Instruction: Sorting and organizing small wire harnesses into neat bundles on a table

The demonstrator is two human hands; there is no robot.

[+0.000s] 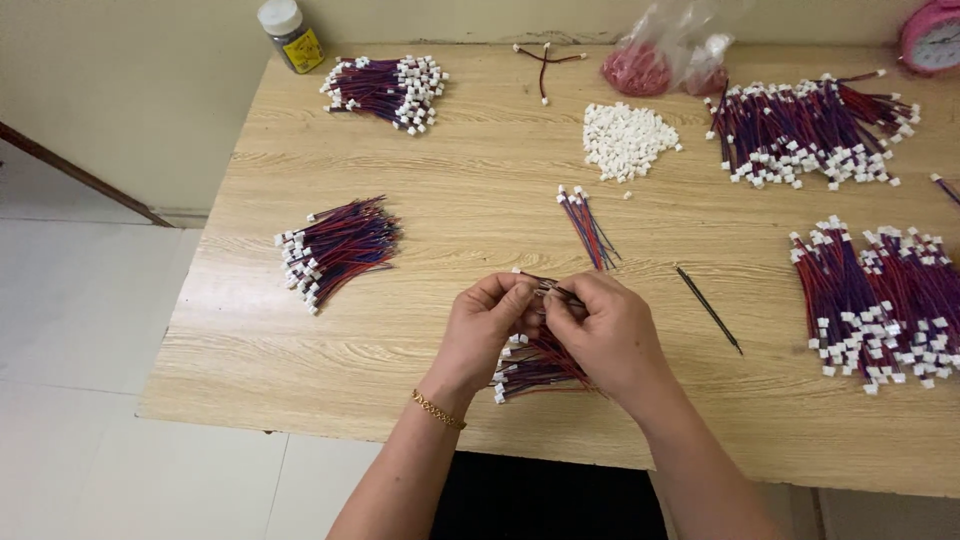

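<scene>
A long wooden table [400,330] fills the view, seen from above by the person working at it. Bundles of short red and blue wires with white plastic ends lie around it: two large heaps at the right [880,300] and far right [810,130], a smaller bundle at the left [335,250], another at the far left [385,90].

At the near middle, the left hand [485,330] and right hand [610,335] meet, fingertips pinched shut together on a thin wire piece [545,290] held just above a small bundle of wires [535,365] lying beneath the palms. Whether a white connector sits between the fingertips cannot be told.

Fine work like this seems best done with the wire gripped close to its tip, both hands steady and low over the table, so the end does not bend.

A loose pile of white connectors [625,140] lies far of centre, a few spare wires [590,225] nearer, and a thin dark tool [710,310] to the right.

Containers: a clear plastic bag [670,50] at the far edge holds something reddish; a small capped bottle [290,35] stands far left, contents unseen. A pink clock [935,35] sits in the far right corner.
</scene>
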